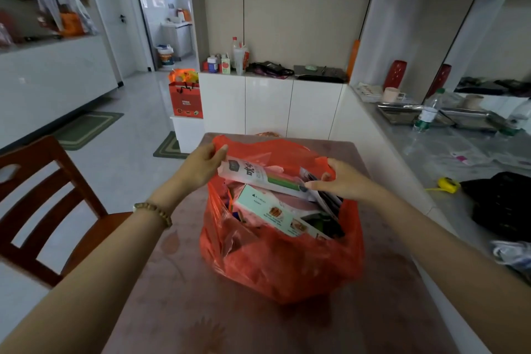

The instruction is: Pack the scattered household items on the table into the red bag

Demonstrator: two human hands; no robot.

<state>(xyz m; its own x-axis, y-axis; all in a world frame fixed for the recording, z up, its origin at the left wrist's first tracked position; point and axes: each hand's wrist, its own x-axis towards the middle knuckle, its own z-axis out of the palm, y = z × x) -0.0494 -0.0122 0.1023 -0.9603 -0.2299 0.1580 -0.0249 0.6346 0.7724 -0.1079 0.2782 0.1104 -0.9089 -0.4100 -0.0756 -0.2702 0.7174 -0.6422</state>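
Red bag (281, 261) stands at table (172, 282) centre; left hand (201, 165) and right hand (346, 182) fingers clamp its handles

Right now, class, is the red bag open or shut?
Open: left hand and right hand hold the red bag handles apart; a teal box shows inside.
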